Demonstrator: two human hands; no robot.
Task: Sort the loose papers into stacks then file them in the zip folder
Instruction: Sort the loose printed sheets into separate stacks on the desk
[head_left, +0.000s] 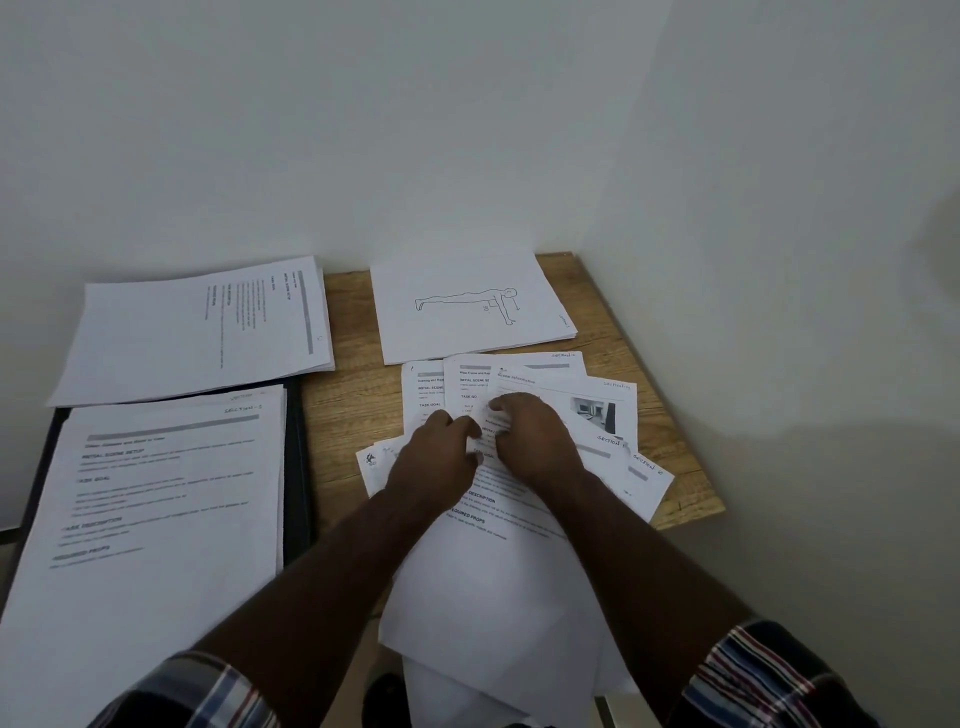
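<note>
The left hand (436, 457) and the right hand (530, 436) are both down on the messy pile of loose papers (519, 499) in the middle of the table (343, 410). The two hands sit close together. The left hand looks like it pinches the edge of one sheet with its fingertips. The right hand has its fingers bent over the top sheets, but I cannot tell if it grips one or only presses down.

The pile is spread out like a fan. Some sheets have "Section" written by hand in a corner (the numbers are too small to read well). A few sheets hang off the near edge of the table, toward the person.

Around the pile there are three neat stacks. One stack with a drawing of a person doing a push-up (470, 306) lies just behind the pile. A second stack of printed pages (192, 332) lies at the far left. A third stack (150, 499) lies at the near left, on top of a dark flat thing that I think is the zip folder (298, 467).

So the sorting looks about half done. Many loose sheets are not yet sorted. None of the stacks looks filed, and the folder has not been zipped.
</note>
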